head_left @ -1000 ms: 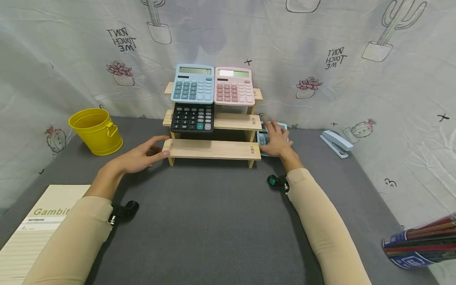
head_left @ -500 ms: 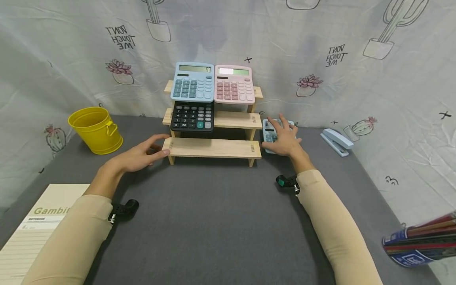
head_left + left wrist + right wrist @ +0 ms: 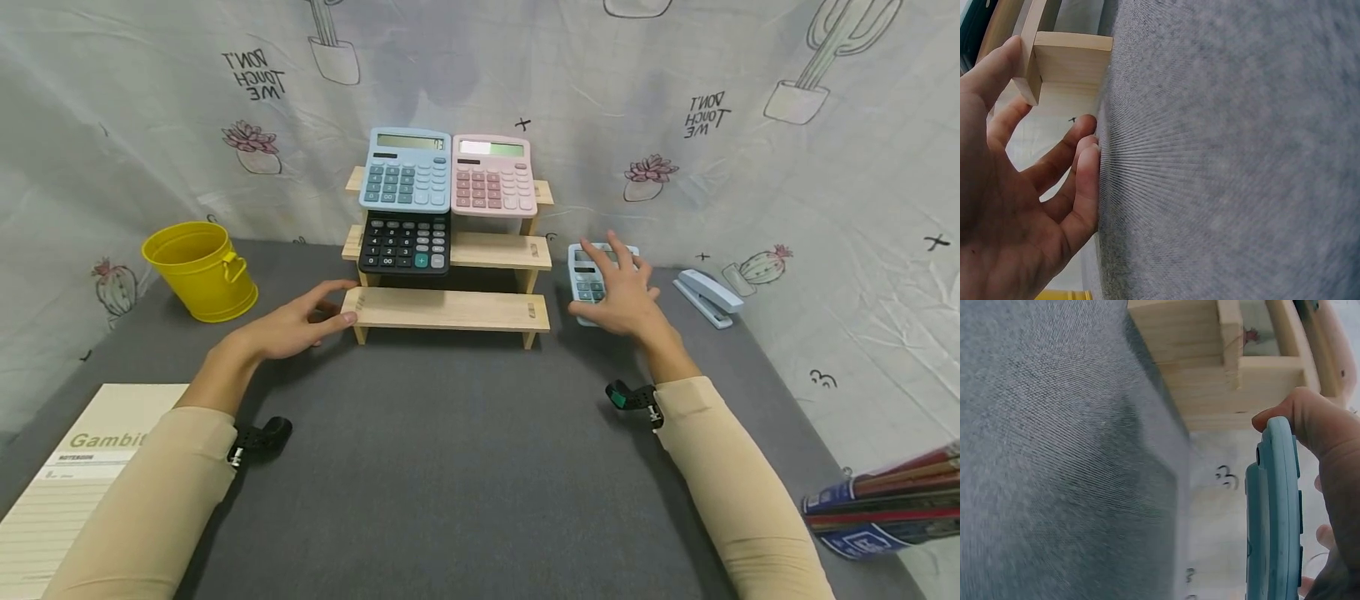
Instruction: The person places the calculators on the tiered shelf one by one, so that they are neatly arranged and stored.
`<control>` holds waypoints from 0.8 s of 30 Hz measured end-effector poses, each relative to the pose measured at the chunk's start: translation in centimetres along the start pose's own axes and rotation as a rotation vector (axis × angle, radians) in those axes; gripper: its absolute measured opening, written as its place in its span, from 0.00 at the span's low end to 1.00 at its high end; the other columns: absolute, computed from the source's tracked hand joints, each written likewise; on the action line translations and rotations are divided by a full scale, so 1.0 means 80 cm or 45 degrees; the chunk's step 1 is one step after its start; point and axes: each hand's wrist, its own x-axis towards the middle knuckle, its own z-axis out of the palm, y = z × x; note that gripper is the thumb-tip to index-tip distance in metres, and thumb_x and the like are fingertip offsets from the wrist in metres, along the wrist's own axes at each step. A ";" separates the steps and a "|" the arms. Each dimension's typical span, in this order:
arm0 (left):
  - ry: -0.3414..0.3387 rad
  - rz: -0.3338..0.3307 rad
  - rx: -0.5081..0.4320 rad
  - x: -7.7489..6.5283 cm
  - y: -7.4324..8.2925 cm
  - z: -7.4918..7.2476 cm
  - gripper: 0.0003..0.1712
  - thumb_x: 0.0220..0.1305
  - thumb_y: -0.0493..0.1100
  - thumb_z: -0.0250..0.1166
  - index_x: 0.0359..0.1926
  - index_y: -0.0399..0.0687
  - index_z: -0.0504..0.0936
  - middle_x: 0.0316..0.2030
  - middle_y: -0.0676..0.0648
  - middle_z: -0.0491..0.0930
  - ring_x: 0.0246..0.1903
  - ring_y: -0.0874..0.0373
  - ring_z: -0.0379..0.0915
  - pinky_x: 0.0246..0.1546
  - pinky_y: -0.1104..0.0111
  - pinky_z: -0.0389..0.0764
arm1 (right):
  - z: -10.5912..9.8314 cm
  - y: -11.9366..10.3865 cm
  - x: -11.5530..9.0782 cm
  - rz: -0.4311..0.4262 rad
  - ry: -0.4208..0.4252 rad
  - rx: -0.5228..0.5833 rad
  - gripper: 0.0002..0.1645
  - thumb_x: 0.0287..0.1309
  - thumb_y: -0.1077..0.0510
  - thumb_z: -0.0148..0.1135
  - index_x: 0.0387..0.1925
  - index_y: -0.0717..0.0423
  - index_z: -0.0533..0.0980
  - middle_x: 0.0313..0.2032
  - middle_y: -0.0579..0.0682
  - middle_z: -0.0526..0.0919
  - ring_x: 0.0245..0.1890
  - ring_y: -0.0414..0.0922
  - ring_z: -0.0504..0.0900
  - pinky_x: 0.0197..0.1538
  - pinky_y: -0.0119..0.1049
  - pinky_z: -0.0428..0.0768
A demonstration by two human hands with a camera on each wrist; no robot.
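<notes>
My right hand [image 3: 618,296] holds a light blue calculator [image 3: 587,286], spread over its face with thumb and fingers at opposite side edges. In the right wrist view the calculator [image 3: 1279,519] appears edge-on, raised off the grey cloth, and the thumb hooks its near edge. My left hand [image 3: 288,327] is at the left end of the three-step wooden shelf [image 3: 450,308], pinching the lowest board's end between thumb and index finger. In the left wrist view, the other fingers of the left hand [image 3: 1029,206] curl down by the cloth. Blue [image 3: 405,171], pink [image 3: 491,177] and black [image 3: 405,244] calculators lean on the upper steps.
A yellow bucket [image 3: 198,271] stands at the back left and a notebook [image 3: 67,483] lies at the front left. A pale blue stapler [image 3: 707,297] is right of my right hand. A pencil holder [image 3: 862,521] sits at the right edge. Patterned cloth hangs behind.
My right hand has moved right with the light blue calculator, away from the shelf's right side. The left hand stays at the shelf's left end.
</notes>
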 end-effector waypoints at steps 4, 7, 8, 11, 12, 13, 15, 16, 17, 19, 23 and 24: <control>-0.001 -0.004 0.003 0.001 0.000 0.001 0.44 0.75 0.69 0.52 0.81 0.65 0.45 0.70 0.28 0.64 0.55 0.38 0.76 0.48 0.53 0.81 | -0.012 -0.006 -0.014 -0.042 0.038 0.006 0.59 0.56 0.46 0.74 0.82 0.37 0.50 0.83 0.50 0.33 0.75 0.73 0.38 0.56 0.87 0.48; 0.000 -0.001 0.006 0.003 0.000 0.001 0.44 0.75 0.69 0.52 0.81 0.65 0.45 0.70 0.28 0.64 0.56 0.38 0.75 0.48 0.53 0.81 | -0.019 -0.010 -0.024 -0.079 0.065 0.007 0.58 0.56 0.45 0.74 0.82 0.37 0.52 0.83 0.50 0.34 0.75 0.73 0.38 0.56 0.87 0.48; -0.001 0.000 0.006 0.003 0.000 0.001 0.44 0.75 0.69 0.52 0.81 0.65 0.45 0.70 0.28 0.64 0.57 0.38 0.75 0.48 0.52 0.81 | -0.021 -0.011 -0.026 -0.091 0.074 0.008 0.58 0.56 0.45 0.74 0.81 0.38 0.53 0.83 0.50 0.34 0.75 0.74 0.38 0.55 0.88 0.48; 0.001 0.003 0.009 0.004 0.001 0.001 0.44 0.75 0.69 0.52 0.81 0.65 0.45 0.70 0.27 0.64 0.57 0.37 0.75 0.48 0.52 0.81 | -0.025 -0.016 -0.032 -0.121 0.096 0.012 0.57 0.55 0.45 0.73 0.81 0.38 0.54 0.83 0.51 0.36 0.75 0.74 0.38 0.54 0.88 0.48; 0.001 0.001 0.012 0.004 0.001 0.000 0.44 0.75 0.69 0.52 0.82 0.65 0.45 0.70 0.27 0.64 0.57 0.37 0.75 0.48 0.52 0.81 | -0.025 -0.017 -0.034 -0.129 0.103 0.011 0.56 0.55 0.45 0.73 0.81 0.38 0.55 0.83 0.51 0.36 0.75 0.74 0.38 0.54 0.88 0.48; 0.001 0.002 0.012 0.004 0.001 0.000 0.44 0.75 0.69 0.52 0.82 0.65 0.45 0.70 0.27 0.63 0.57 0.37 0.75 0.48 0.51 0.81 | -0.025 -0.018 -0.035 -0.136 0.109 0.012 0.56 0.55 0.45 0.74 0.81 0.38 0.55 0.83 0.51 0.37 0.75 0.74 0.38 0.54 0.88 0.48; 0.000 -0.002 0.014 0.003 0.002 0.000 0.45 0.75 0.69 0.52 0.82 0.65 0.45 0.70 0.27 0.63 0.57 0.37 0.75 0.49 0.51 0.81 | -0.025 -0.022 -0.037 -0.147 0.116 0.015 0.56 0.54 0.45 0.74 0.80 0.37 0.56 0.83 0.50 0.37 0.75 0.73 0.38 0.55 0.87 0.49; -0.001 -0.002 0.011 0.003 0.002 0.000 0.45 0.75 0.69 0.52 0.82 0.64 0.45 0.70 0.27 0.63 0.57 0.37 0.75 0.49 0.51 0.81 | -0.024 -0.024 -0.038 -0.153 0.121 0.020 0.56 0.53 0.45 0.74 0.80 0.37 0.57 0.83 0.50 0.38 0.75 0.72 0.39 0.55 0.86 0.50; -0.002 -0.004 0.013 0.003 0.002 0.000 0.45 0.75 0.69 0.52 0.82 0.64 0.45 0.70 0.27 0.63 0.57 0.37 0.75 0.49 0.51 0.81 | -0.024 -0.025 -0.039 -0.162 0.129 0.026 0.56 0.53 0.45 0.75 0.80 0.36 0.58 0.83 0.50 0.38 0.75 0.71 0.39 0.55 0.85 0.51; -0.004 -0.006 0.012 0.003 0.001 0.000 0.45 0.75 0.69 0.53 0.82 0.64 0.44 0.70 0.27 0.64 0.57 0.37 0.75 0.48 0.51 0.82 | -0.022 -0.030 -0.042 -0.183 0.146 0.045 0.55 0.52 0.45 0.75 0.79 0.36 0.59 0.82 0.50 0.40 0.75 0.70 0.40 0.55 0.84 0.52; -0.005 -0.011 0.005 0.003 0.000 0.000 0.46 0.74 0.70 0.53 0.82 0.64 0.44 0.70 0.27 0.63 0.58 0.36 0.74 0.49 0.51 0.82 | -0.020 -0.039 -0.045 -0.241 0.177 0.060 0.54 0.50 0.46 0.75 0.78 0.37 0.61 0.82 0.51 0.43 0.74 0.70 0.42 0.54 0.82 0.55; -0.004 -0.012 0.004 0.004 0.000 0.000 0.46 0.74 0.70 0.53 0.82 0.65 0.44 0.70 0.27 0.63 0.58 0.36 0.74 0.49 0.51 0.82 | -0.020 -0.041 -0.046 -0.253 0.177 0.058 0.54 0.50 0.46 0.75 0.78 0.37 0.61 0.82 0.51 0.43 0.74 0.70 0.42 0.54 0.82 0.55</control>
